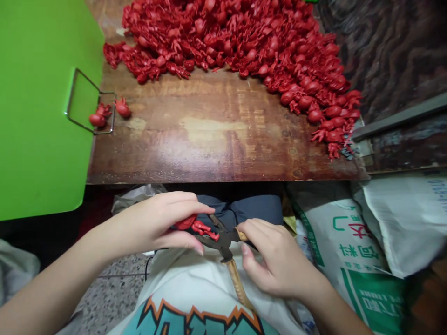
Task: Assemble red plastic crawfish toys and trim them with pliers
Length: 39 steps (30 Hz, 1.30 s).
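Observation:
My left hand is closed on a small red plastic figure, part of which the fingers hide. In my right hand is a pair of pliers with dark metal jaws and tan wrapped handles. The fingers hold the upper handle, while the lower handle points down toward my shirt, apart from them. The pliers' jaws are spread, pointing left, and the red figure lies between them. My left thumb and fingertips are close beside the jaws. Both hands are above my lap, below the table's front edge.
A large heap of red plastic figures covers the back and right of the wooden table. At left stands a green board with a wire handle; loose red pieces lie near it. Printed sacks sit at right.

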Motion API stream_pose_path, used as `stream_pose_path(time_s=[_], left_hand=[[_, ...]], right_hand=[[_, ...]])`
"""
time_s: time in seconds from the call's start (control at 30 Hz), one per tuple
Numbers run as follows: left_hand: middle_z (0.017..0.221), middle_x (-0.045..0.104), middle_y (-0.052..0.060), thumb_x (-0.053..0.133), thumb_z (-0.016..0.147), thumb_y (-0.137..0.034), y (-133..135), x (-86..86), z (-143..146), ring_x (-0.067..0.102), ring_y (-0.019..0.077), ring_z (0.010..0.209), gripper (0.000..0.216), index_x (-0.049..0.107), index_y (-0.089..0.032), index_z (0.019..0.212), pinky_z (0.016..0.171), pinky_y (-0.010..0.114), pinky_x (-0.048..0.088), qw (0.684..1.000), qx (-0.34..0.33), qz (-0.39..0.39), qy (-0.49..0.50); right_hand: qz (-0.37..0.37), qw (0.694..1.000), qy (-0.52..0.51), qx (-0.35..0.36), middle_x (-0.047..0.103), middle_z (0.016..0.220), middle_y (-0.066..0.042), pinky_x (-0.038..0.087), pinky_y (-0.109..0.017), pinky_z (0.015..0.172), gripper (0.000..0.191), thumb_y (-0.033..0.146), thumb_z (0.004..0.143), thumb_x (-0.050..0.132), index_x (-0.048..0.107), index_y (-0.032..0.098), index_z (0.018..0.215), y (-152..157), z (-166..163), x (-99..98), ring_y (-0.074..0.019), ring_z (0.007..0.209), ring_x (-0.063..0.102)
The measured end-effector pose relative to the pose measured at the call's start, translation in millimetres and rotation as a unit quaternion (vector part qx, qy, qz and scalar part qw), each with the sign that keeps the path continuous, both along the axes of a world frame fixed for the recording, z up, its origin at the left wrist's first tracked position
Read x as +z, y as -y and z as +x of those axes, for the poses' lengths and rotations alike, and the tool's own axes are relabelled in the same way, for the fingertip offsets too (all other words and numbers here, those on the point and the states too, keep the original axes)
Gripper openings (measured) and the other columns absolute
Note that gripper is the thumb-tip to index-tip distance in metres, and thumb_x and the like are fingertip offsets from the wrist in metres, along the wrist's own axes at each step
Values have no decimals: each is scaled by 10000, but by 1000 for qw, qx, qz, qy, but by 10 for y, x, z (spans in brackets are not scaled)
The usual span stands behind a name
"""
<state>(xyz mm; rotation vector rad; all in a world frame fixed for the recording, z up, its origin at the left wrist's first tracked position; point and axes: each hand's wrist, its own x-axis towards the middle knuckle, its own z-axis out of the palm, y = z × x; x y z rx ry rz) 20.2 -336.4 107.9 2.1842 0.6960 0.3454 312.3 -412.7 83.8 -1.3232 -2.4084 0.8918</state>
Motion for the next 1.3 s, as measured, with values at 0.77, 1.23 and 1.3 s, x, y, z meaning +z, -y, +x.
stream_pose_path(time_s=[0.77, 1.23, 1.3], left_hand=[[890, 706, 23, 796, 921, -421, -108, 3, 201, 656, 153, 799, 311, 656, -185, 1067, 721, 247, 510, 998, -21, -66, -7], [851, 661, 25, 736, 970, -406, -118, -24, 290, 611, 156, 750, 242, 631, -193, 1022, 656, 245, 498, 996, -13, -80, -27], [847, 661, 17, 748, 956, -434, -132, -32, 294, 614, 148, 741, 277, 651, -193, 1052, 656, 239, 496, 996, -3, -77, -36]], right_hand=[[-37, 985, 9, -168, 600, 924, -77, 365, -421, 769, 175, 207, 796, 605, 591, 184, 968, 437, -319, -211, -289, 878, 518], [-72, 975, -11, -208, 597, 803, -26, 343, -390, 695, 148, 209, 716, 595, 540, 235, 851, 422, -313, -292, -250, 766, 553], [-90, 974, -16, -206, 606, 825, -28, 354, -388, 714, 155, 194, 724, 595, 547, 229, 867, 391, -299, -291, -250, 781, 557]])
